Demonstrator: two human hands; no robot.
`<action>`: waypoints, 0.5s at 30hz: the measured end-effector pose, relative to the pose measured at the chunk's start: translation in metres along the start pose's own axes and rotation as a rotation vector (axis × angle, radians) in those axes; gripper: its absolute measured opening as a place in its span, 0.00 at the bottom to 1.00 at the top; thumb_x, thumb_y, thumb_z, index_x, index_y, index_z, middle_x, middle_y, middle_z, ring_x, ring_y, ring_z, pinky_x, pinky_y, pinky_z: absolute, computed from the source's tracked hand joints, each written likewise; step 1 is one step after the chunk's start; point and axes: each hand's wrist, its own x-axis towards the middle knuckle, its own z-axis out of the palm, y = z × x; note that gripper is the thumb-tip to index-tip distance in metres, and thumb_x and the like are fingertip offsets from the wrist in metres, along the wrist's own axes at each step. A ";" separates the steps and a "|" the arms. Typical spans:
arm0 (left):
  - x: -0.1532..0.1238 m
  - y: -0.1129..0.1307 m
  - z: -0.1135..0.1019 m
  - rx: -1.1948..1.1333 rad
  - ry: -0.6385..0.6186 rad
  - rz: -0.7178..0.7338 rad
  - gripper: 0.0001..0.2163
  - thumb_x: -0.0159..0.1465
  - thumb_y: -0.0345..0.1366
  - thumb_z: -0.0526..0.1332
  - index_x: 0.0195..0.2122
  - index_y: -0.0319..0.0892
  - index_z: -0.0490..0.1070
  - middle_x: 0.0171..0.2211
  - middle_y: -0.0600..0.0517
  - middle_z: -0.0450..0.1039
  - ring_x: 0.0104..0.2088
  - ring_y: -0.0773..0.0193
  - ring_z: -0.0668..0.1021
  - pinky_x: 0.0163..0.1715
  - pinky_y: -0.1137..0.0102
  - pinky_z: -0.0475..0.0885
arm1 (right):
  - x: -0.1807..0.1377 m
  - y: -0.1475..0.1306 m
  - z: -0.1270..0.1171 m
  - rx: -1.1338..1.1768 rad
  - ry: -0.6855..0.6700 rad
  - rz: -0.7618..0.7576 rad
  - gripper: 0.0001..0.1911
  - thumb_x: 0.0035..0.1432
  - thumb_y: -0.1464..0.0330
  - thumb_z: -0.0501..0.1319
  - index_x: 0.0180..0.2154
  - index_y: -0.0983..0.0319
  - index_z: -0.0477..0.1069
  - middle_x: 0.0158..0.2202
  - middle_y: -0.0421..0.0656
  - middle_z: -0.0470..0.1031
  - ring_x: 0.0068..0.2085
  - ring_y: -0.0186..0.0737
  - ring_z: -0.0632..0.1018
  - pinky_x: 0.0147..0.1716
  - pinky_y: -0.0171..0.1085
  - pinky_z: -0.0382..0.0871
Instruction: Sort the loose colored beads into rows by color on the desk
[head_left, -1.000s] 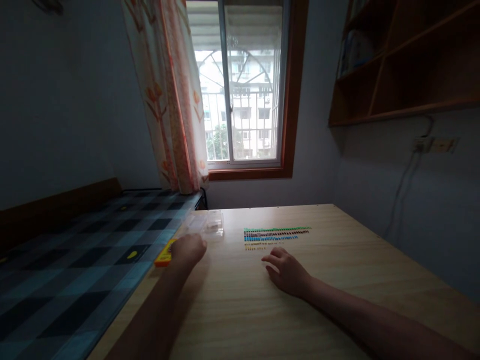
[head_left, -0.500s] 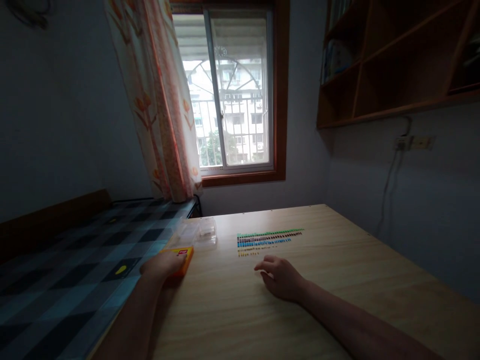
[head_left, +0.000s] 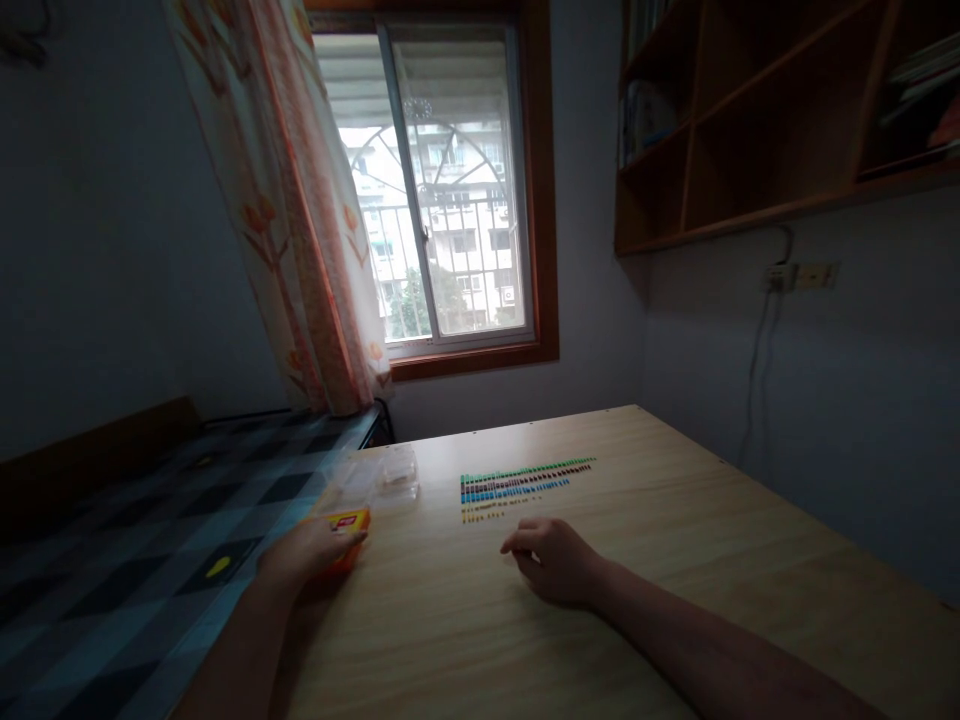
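My left hand (head_left: pixel 307 556) lies over a small orange box (head_left: pixel 343 524) at the left edge of the wooden table (head_left: pixel 675 560), fingers curled around it. Just behind the box sits a clear plastic container (head_left: pixel 382 474). My right hand (head_left: pixel 551 560) rests on the tabletop with its fingers loosely curled, holding nothing I can see. Just beyond it lie several neat rows of tiny coloured pieces (head_left: pixel 517 480): green, dark, blue and yellow.
A bed with a checked blue-and-black cover (head_left: pixel 150 540) adjoins the table on the left. A window (head_left: pixel 442 200) with a flowered curtain (head_left: pixel 292 220) faces me. Wooden shelves (head_left: pixel 780 110) hang on the right wall above a socket and cable (head_left: pixel 780 275).
My left hand has drawn the orange box back toward me along the table's left edge. My right hand has slid slightly nearer. The view has tilted upward and shifted right.
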 end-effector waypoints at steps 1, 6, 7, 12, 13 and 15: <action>-0.002 0.002 -0.001 0.029 -0.019 -0.022 0.25 0.51 0.60 0.57 0.26 0.39 0.70 0.32 0.38 0.74 0.35 0.45 0.77 0.38 0.55 0.69 | 0.000 0.000 0.000 0.002 -0.002 -0.003 0.15 0.54 0.77 0.56 0.38 0.58 0.78 0.33 0.41 0.78 0.32 0.36 0.76 0.34 0.33 0.67; -0.005 0.005 -0.003 0.042 -0.052 0.014 0.22 0.50 0.59 0.60 0.25 0.41 0.70 0.32 0.39 0.75 0.36 0.47 0.77 0.39 0.57 0.69 | 0.000 0.000 -0.001 0.003 -0.023 0.001 0.16 0.53 0.77 0.56 0.38 0.58 0.79 0.34 0.41 0.79 0.33 0.36 0.78 0.35 0.33 0.68; -0.005 0.005 -0.003 0.035 -0.052 0.022 0.22 0.49 0.58 0.61 0.24 0.41 0.70 0.30 0.40 0.74 0.34 0.46 0.77 0.38 0.57 0.69 | 0.000 0.000 -0.002 0.003 -0.025 0.001 0.16 0.53 0.77 0.56 0.38 0.58 0.79 0.34 0.41 0.79 0.33 0.36 0.78 0.35 0.33 0.68; -0.008 0.009 -0.004 -0.006 -0.040 -0.024 0.18 0.46 0.54 0.64 0.20 0.43 0.67 0.26 0.41 0.73 0.31 0.45 0.76 0.35 0.55 0.68 | 0.000 -0.001 -0.004 0.003 -0.028 -0.001 0.16 0.53 0.77 0.57 0.38 0.58 0.79 0.34 0.41 0.80 0.35 0.37 0.79 0.36 0.33 0.69; -0.010 0.011 -0.006 -0.013 -0.039 -0.037 0.17 0.45 0.53 0.64 0.20 0.43 0.67 0.27 0.41 0.73 0.32 0.45 0.76 0.35 0.55 0.68 | -0.001 -0.001 -0.005 0.002 -0.028 0.000 0.16 0.53 0.77 0.57 0.38 0.58 0.79 0.34 0.41 0.80 0.35 0.37 0.79 0.36 0.33 0.69; -0.015 0.016 -0.009 -0.033 -0.032 -0.044 0.16 0.44 0.51 0.65 0.20 0.43 0.67 0.27 0.42 0.73 0.31 0.46 0.75 0.34 0.57 0.68 | -0.001 -0.002 -0.007 0.001 -0.028 0.004 0.15 0.54 0.77 0.57 0.38 0.58 0.79 0.34 0.41 0.80 0.35 0.37 0.79 0.37 0.33 0.69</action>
